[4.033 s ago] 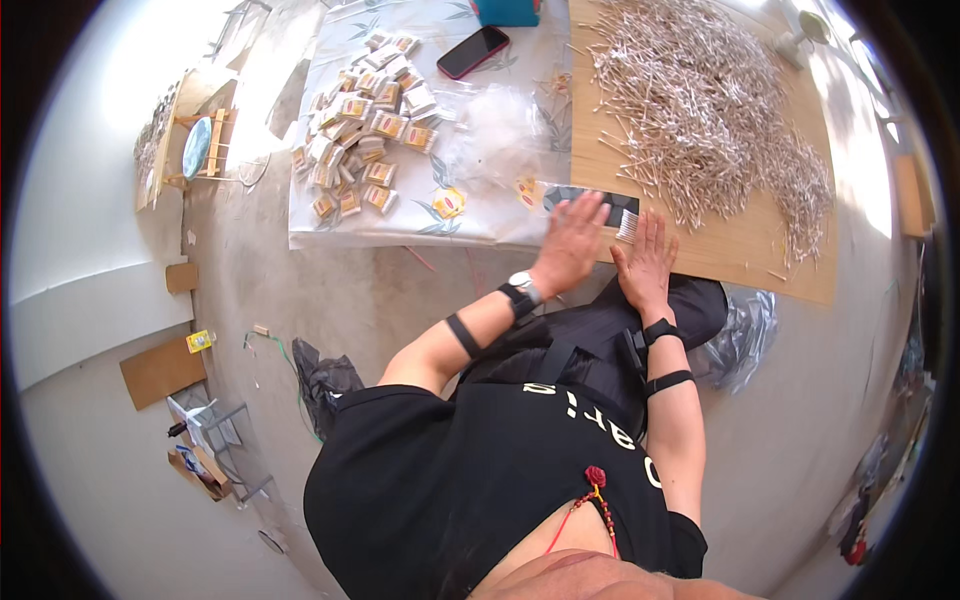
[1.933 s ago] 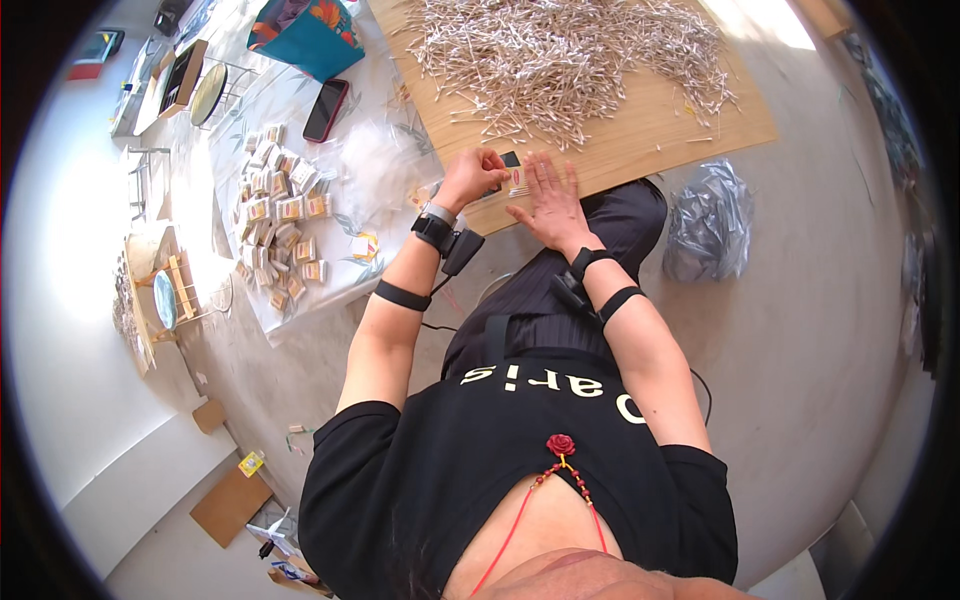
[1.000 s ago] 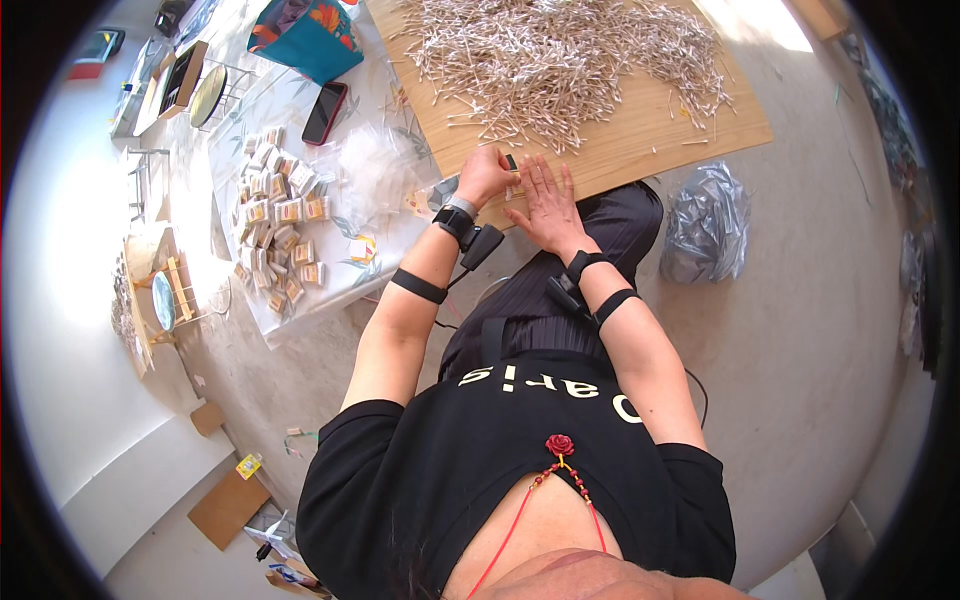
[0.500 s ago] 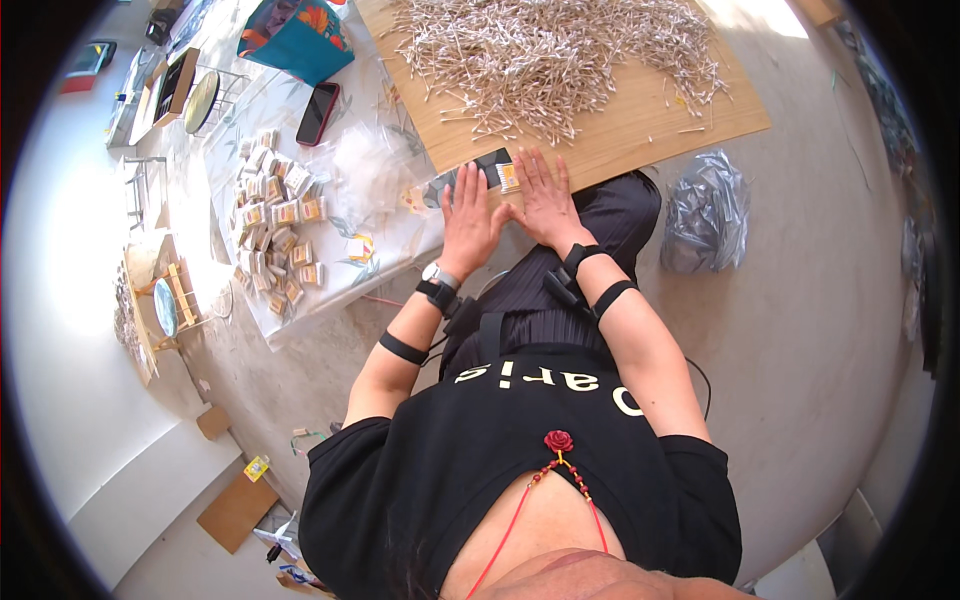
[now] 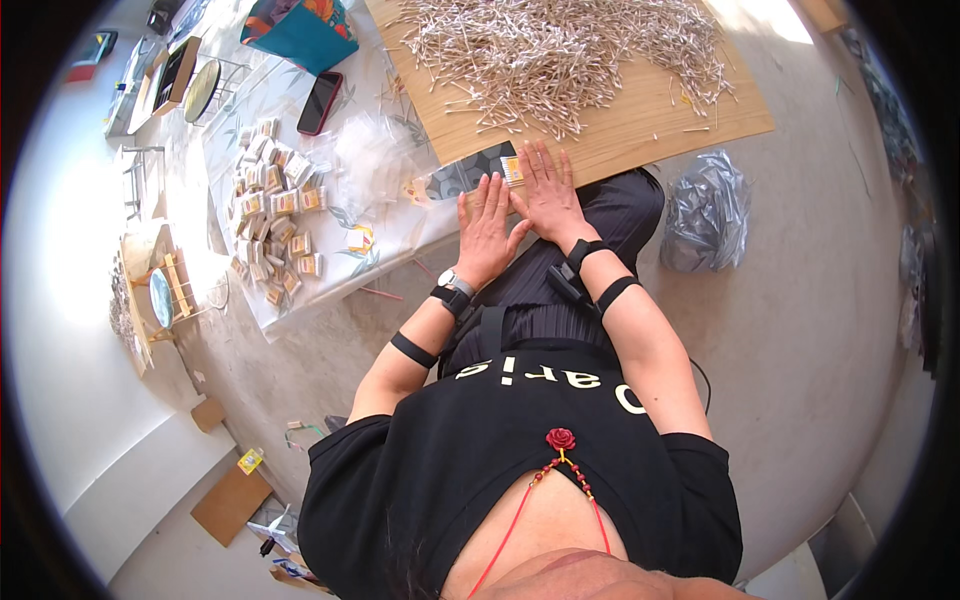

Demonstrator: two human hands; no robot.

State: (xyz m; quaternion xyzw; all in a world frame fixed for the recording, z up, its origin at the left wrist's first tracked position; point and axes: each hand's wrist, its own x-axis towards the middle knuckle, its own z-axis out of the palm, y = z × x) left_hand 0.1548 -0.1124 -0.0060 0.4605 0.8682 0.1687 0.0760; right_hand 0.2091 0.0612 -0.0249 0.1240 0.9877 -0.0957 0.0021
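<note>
A small pack of cotton swabs [image 5: 513,170] with an orange-yellow label lies at the near corner of the wooden board [image 5: 600,150], beside a dark patterned sheet [image 5: 465,176]. My right hand [image 5: 550,200] lies flat with its fingers stretched out on the board's edge, just right of the pack. Lower and to the left, my left hand [image 5: 488,235] is open, fingers extended and fingertips at the near edge. Neither hand is closed round anything. Loose cotton swabs [image 5: 550,65] are heaped across the board beyond my hands.
On the table [image 5: 390,240] to the left are many filled swab packs [image 5: 275,215], clear plastic bags [image 5: 375,155], a phone [image 5: 319,103] and a teal bag [image 5: 310,40]. A grey plastic bag [image 5: 708,210] stands on the floor to the right.
My left hand has drawn back toward me and slightly right, off the dark sheet, uncovering more of it. My right hand stays beside the pack, with little movement.
</note>
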